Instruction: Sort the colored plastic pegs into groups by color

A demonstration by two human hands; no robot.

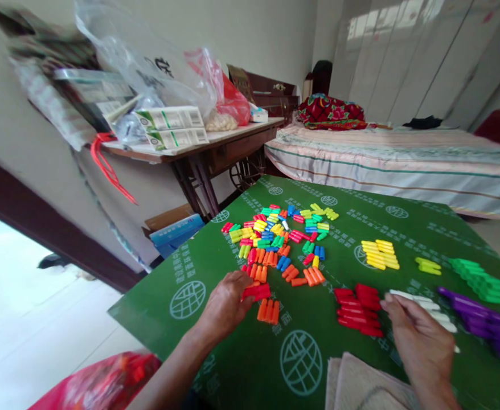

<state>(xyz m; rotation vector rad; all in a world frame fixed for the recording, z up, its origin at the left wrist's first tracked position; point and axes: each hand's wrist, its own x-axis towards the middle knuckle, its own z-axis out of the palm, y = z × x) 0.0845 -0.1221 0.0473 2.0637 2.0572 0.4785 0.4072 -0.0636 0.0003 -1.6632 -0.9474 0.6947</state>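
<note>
My left hand (228, 302) reaches over the green board, its thumb and fingers closed on a short row of red plastic tubes (257, 292). Just below lies a row of orange tubes (268, 311). Beyond the fingers spreads a mixed heap of small tubes (271, 234) in several colours. My right hand (421, 339) is closed, fingertips together at the right edge of a stack of red tubes (359, 310); anything inside the fingers is hidden. White tubes (429, 307) lie behind that hand and are partly covered by it.
Sorted yellow (379, 254), lime (428, 266), green (480, 280) and purple tubes (487, 324) lie to the right. A folded cloth (369, 384) is at the near edge. Left stands a side table with boxes (173, 126) and bags; behind is a bed (382, 156).
</note>
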